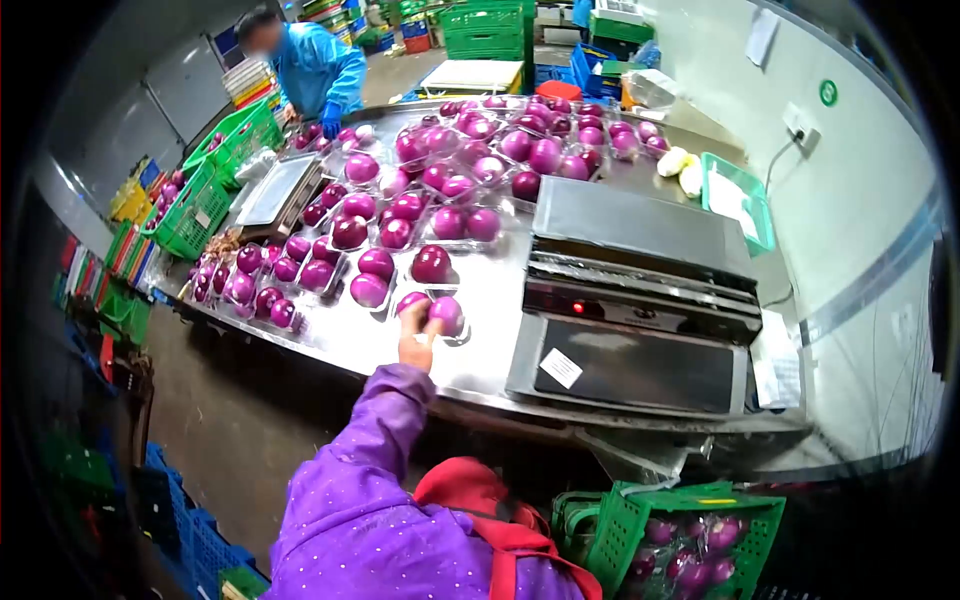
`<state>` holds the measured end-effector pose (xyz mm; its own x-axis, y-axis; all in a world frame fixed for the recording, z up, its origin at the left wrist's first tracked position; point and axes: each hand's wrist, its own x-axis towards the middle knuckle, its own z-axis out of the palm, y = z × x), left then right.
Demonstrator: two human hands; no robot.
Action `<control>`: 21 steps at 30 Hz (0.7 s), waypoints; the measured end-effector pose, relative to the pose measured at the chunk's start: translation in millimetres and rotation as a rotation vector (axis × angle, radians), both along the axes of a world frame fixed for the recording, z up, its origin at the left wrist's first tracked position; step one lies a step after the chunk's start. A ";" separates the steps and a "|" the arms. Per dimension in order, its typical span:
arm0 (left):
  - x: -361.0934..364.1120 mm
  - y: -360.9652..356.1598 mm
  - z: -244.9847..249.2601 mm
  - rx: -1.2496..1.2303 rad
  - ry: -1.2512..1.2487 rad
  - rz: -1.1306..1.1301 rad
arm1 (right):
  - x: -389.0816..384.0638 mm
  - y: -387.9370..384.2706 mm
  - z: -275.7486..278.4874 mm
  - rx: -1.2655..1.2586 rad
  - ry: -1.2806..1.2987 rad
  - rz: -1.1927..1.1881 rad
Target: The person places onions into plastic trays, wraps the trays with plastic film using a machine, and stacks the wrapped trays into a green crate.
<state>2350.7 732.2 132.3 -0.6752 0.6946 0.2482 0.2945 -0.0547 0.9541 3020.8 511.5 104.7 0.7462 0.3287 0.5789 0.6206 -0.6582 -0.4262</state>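
Observation:
My left hand (416,338), in a purple sleeve, reaches over the front of the steel table. Its fingers are closed on a purple onion (411,301), partly hidden by them, and the thumb touches a second onion (446,316) on the right. A darker onion (431,264) lies just behind. To the left, two onions (369,290) sit together in a clear tray. My right hand is out of view.
Many onions in clear trays (460,180) cover the table's back. A wrapping machine (640,310) with a white label stands right. A co-worker in blue (318,65) stands back left. Green crates (200,215) line the left; another crate (615,530) is below right.

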 end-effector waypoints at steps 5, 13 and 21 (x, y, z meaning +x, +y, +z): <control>-136.6 -18.0 -108.3 -0.092 -0.368 0.410 | -314.3 192.1 103.7 0.170 1.143 1.415; -138.2 -12.8 -108.1 -0.342 -0.335 -0.043 | -620.5 332.7 -53.7 -0.583 1.289 1.299; -123.3 -50.7 -69.4 -0.196 -0.359 -0.179 | -620.1 298.1 -15.2 -0.387 1.406 1.451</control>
<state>2227.4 681.4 62.8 -0.5592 0.8192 -0.1274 -0.0546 0.1169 0.9916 2400.7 809.6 89.4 -0.3400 0.9020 -0.2660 0.1021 -0.2458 -0.9639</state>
